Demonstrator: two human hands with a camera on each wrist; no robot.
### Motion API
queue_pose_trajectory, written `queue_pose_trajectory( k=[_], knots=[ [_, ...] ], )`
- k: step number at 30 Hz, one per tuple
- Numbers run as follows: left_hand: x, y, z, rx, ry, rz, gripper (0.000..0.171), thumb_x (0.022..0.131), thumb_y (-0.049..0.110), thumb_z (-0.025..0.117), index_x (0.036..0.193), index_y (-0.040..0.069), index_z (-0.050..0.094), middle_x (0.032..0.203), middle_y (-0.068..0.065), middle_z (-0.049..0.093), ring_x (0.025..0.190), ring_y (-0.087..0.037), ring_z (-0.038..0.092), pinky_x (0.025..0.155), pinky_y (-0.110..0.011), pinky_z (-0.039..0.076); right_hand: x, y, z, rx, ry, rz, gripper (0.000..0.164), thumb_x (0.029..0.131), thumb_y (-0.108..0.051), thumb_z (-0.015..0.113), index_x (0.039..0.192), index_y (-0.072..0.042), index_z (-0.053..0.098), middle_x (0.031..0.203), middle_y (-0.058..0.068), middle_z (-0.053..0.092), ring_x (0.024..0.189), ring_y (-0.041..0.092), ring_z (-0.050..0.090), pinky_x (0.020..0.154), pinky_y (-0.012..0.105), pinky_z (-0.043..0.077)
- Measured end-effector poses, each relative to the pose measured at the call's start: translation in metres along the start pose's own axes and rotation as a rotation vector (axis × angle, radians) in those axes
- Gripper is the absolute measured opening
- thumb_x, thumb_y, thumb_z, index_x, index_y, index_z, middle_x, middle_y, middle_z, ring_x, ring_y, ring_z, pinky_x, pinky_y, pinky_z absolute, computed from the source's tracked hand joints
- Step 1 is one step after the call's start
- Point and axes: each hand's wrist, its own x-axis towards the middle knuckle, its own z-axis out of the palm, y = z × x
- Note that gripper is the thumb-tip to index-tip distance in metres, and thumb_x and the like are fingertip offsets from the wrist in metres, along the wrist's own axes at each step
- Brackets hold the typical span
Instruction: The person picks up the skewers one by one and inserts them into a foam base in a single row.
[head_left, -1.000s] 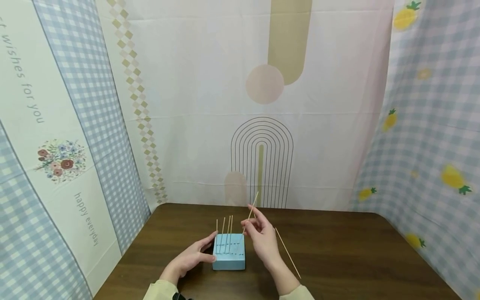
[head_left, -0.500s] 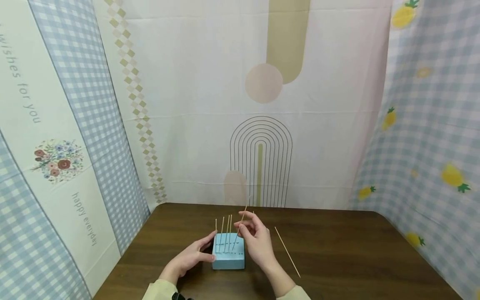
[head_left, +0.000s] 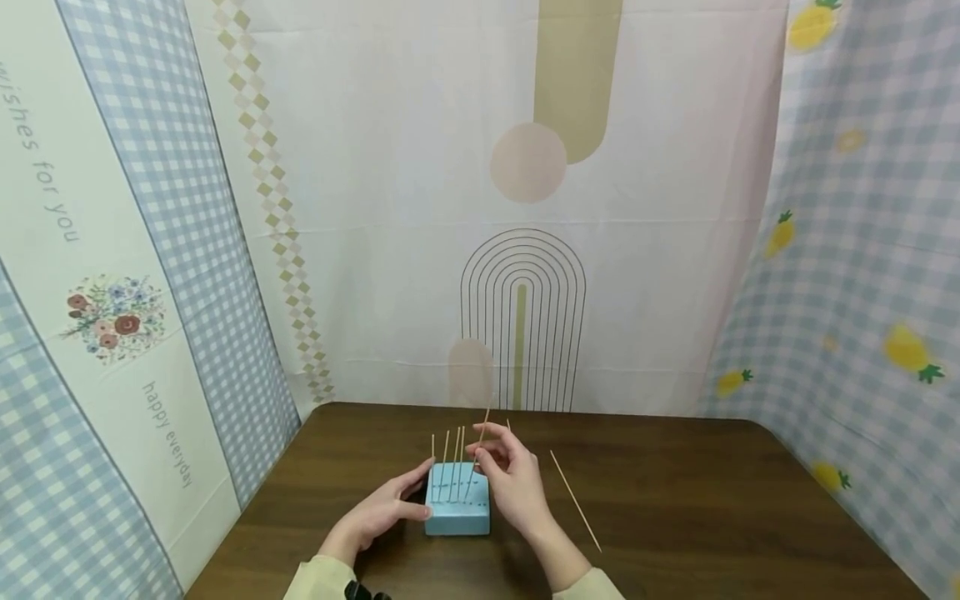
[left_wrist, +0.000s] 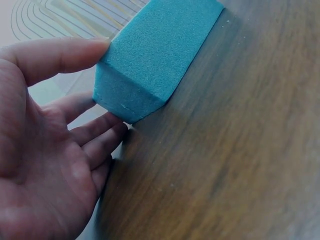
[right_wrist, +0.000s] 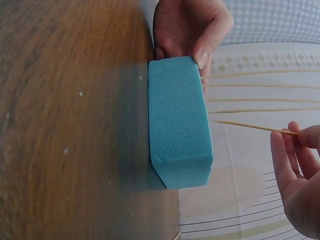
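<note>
A light blue foam block (head_left: 457,524) sits on the table, its top marked with rows of small dark holes. Several thin bamboo skewers (right_wrist: 265,85) stand upright in its left part. My left hand (head_left: 384,510) holds the block by its left end, thumb at the front corner and fingers at the side and back; the left wrist view shows the thumb on the foam's upper edge (left_wrist: 107,47). Above the block's right half, my right hand (head_left: 516,483) pinches another skewer (right_wrist: 245,124) between thumb and fingers. That skewer leans slightly, its pointed tip right at the block's top.
One loose skewer (head_left: 576,502) lies on the brown wooden table (head_left: 697,508) to the right of my right hand. Behind that hand, the end of a further skewer (head_left: 507,424) shows. Patterned cloths (head_left: 390,167) hang at the back and both sides.
My right hand has moved left with its skewer, from beside the block to over it, and the skewer's tip has come to the block's top. My left hand stays in place.
</note>
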Motion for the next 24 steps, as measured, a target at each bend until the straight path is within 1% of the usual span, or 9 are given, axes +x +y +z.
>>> queue_pose_trajectory(
  k=[5,9,12,15,16,18,22,23,24],
  knots=[
    [0.0004,0.0013,0.0,0.01,0.001,0.013,0.091,0.093,0.02,0.074,0.169,0.002,0.027,0.172,-0.027,0.025,0.157,-0.047,0.027,0.121,-0.063,0.022,0.0001,-0.0023,0.0002,-0.016,0.001,-0.004,0.031,0.105,-0.003,0.066,0.134,-0.014,0.068,0.107,0.004,0.079,0.098,0.028,0.076,0.082,0.031,0.062],
    [-0.0008,-0.0005,0.0,0.014,0.003,0.014,0.09,0.093,0.019,0.074,0.168,0.001,0.027,0.172,-0.027,0.025,0.157,-0.047,0.027,0.122,-0.062,0.022,-0.0005,-0.0023,0.0015,-0.029,-0.01,0.001,0.031,0.105,-0.003,0.066,0.133,-0.015,0.068,0.108,0.009,0.079,0.099,0.036,0.075,0.082,0.03,0.062],
    [-0.0012,-0.002,-0.0011,0.011,-0.004,0.017,0.092,0.093,0.022,0.075,0.168,0.001,0.027,0.172,-0.027,0.024,0.157,-0.047,0.026,0.123,-0.063,0.02,-0.0013,-0.0023,0.0026,-0.034,-0.013,-0.005,0.03,0.105,-0.003,0.066,0.132,-0.015,0.069,0.109,0.013,0.079,0.099,0.042,0.074,0.081,0.03,0.061],
    [-0.0017,-0.0024,-0.0026,0.014,-0.006,0.031,0.093,0.093,0.026,0.076,0.168,0.0,0.028,0.171,-0.029,0.026,0.157,-0.049,0.027,0.122,-0.065,0.021,-0.0026,-0.0029,0.0036,-0.037,-0.014,-0.007,0.029,0.105,-0.004,0.067,0.131,-0.016,0.07,0.108,0.011,0.079,0.099,0.043,0.074,0.081,0.03,0.061],
    [-0.0018,-0.0028,-0.0035,0.04,-0.011,0.038,0.093,0.094,0.028,0.076,0.168,0.001,0.028,0.171,-0.029,0.026,0.156,-0.048,0.028,0.122,-0.063,0.023,-0.0032,-0.0034,0.0039,-0.036,-0.015,-0.004,0.029,0.105,-0.004,0.067,0.131,-0.016,0.07,0.107,0.009,0.079,0.099,0.043,0.074,0.081,0.03,0.061],
    [-0.0021,-0.0028,-0.0043,0.042,-0.011,0.044,0.093,0.093,0.029,0.077,0.168,0.001,0.029,0.17,-0.029,0.027,0.156,-0.048,0.029,0.122,-0.063,0.024,-0.0039,-0.0025,0.0046,-0.042,-0.019,-0.008,0.027,0.104,-0.004,0.068,0.129,-0.016,0.07,0.107,0.008,0.079,0.098,0.044,0.074,0.081,0.029,0.061],
    [-0.0026,-0.0038,-0.0049,0.044,-0.011,0.033,0.093,0.093,0.028,0.077,0.168,0.001,0.028,0.171,-0.028,0.027,0.156,-0.048,0.029,0.122,-0.063,0.023,-0.0047,-0.0015,0.0057,-0.053,-0.028,-0.016,0.024,0.104,-0.006,0.069,0.127,-0.013,0.071,0.109,0.014,0.079,0.098,0.044,0.074,0.081,0.028,0.06],
    [-0.003,-0.0036,-0.0042,0.017,-0.006,0.022,0.094,0.092,0.026,0.077,0.168,0.001,0.028,0.171,-0.028,0.027,0.156,-0.049,0.028,0.122,-0.066,0.02,-0.005,-0.0014,0.0058,-0.06,-0.03,-0.018,0.023,0.104,-0.006,0.069,0.126,-0.013,0.071,0.11,0.016,0.079,0.098,0.043,0.075,0.081,0.028,0.06],
    [-0.0034,-0.0037,-0.0038,0.016,-0.005,0.015,0.093,0.093,0.025,0.077,0.168,0.001,0.028,0.171,-0.027,0.026,0.156,-0.049,0.027,0.122,-0.066,0.02,-0.0057,-0.0018,0.0058,-0.065,-0.032,-0.014,0.023,0.104,-0.007,0.069,0.126,-0.013,0.071,0.111,0.017,0.078,0.098,0.041,0.075,0.081,0.028,0.06]
  ],
)
